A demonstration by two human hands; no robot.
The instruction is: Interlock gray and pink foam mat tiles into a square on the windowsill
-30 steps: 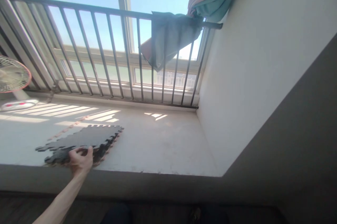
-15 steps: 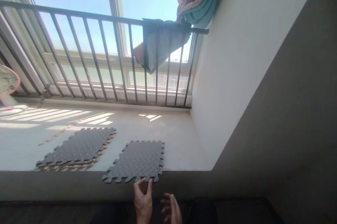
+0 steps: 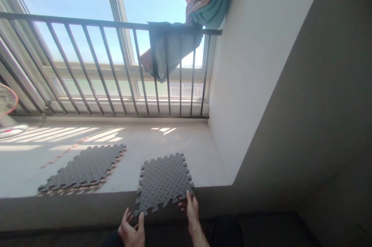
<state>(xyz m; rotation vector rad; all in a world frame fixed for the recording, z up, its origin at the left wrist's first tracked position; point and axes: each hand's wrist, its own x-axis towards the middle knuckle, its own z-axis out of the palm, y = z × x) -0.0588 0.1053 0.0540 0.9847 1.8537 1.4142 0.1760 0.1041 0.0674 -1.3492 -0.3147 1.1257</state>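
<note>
Right hand [image 3: 191,209] pinches the near-right corner of a gray interlocking foam tile [image 3: 163,179], thumb on top. Left hand [image 3: 132,229] half-open at its near-left corner, grip unclear. Tile juts past front edge of window ledge [image 3: 206,171]. Stack of similar tiles [image 3: 87,165] lies on ledge to its left, fan [image 3: 7,102] farther left. Curtain [image 3: 219,3] draped over metal railing [image 3: 87,21] behind.

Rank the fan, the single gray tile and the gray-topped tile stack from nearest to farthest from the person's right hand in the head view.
From the right hand:
1. Single gray tile: its near right corner is at the thumb.
2. Gray-topped tile stack: on the ledge, to the left.
3. Fan: far left, cut by the picture's edge.
</note>
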